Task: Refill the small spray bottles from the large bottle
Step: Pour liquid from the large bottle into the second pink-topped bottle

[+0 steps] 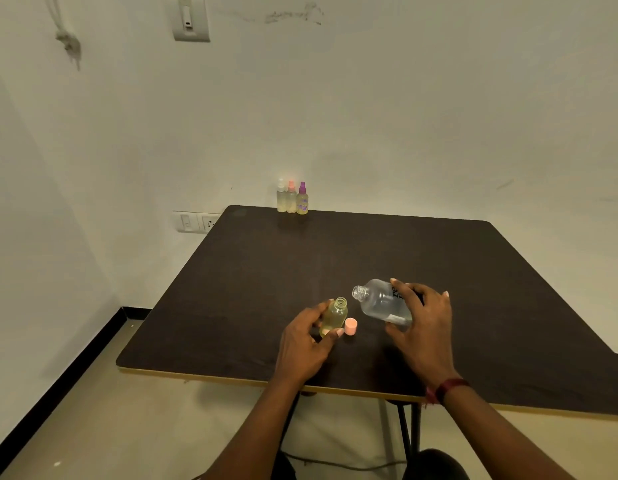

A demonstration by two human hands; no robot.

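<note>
1. Hands of one person reach out over a dark table (266, 271) in the head view.
2. The left hand (302, 336) holds a small bottle (333, 317). Its thumb and fingers are curled round the bottle's sides.
3. The small bottle is low over the table, near the front edge, and leans a little. Its mouth is open and it has pale yellow liquid inside. Fingers hide its bottom, so I cannot tell if it rests on the table.
4. A pink cap (351, 327) sits on the table just beside the small bottle, on its right side.
5. The right hand (427, 327) grips the large bottle (382, 303). The fingers lie over the top of it and the thumb is under it.
6. The large bottle is clear with clear liquid in it. It is tipped sideways, with its open neck pointing left at the small bottle. The neck is just beside the small bottle's mouth, a little higher, and they do not touch. I cannot tell if any liquid is coming out.
7. A red band (446, 389) goes round the right wrist.
8. At the far edge of the table, by the wall, three spray bottles stand close in a row: a white-topped spray bottle (281, 199), a pink-topped spray bottle (291, 199) and a purple-topped spray bottle (302, 200).
9. A switch plate (191, 19) is high on the wall. A socket plate (196, 221) is low, by the table's back left corner.
10. A dark cable (335, 464) lies on the floor under the table.
</note>
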